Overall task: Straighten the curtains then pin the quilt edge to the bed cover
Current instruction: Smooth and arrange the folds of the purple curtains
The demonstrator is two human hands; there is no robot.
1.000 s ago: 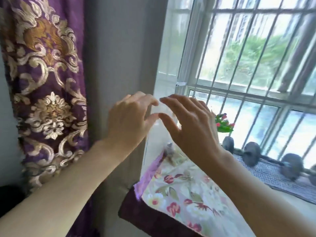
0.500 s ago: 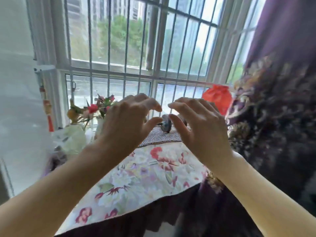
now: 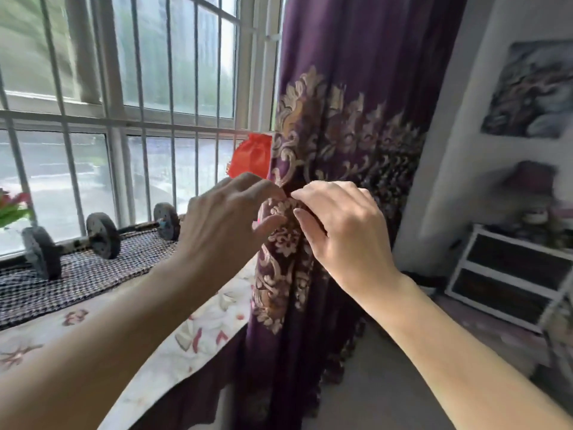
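Note:
A purple curtain (image 3: 350, 97) with gold floral embroidery hangs at the right side of the barred window. My left hand (image 3: 226, 221) and my right hand (image 3: 344, 225) meet at its left edge, at mid height. Both pinch a bunched fold of the embroidered band between thumb and fingers. A floral quilt (image 3: 192, 330) lies over the ledge below my left forearm, its edge hanging over a dark purple cover (image 3: 186, 398).
A dumbbell (image 3: 102, 234) rests on a checked mat (image 3: 80, 274) along the window sill. A red bag (image 3: 251, 156) sits behind the curtain edge. White drawers (image 3: 508, 274) stand by the right wall under a picture (image 3: 533, 88). Pink flowers (image 3: 12, 206) show at far left.
My view has swung from the left curtain across the window to the right curtain. Both hands, empty and apart before, now pinch the right curtain's edge.

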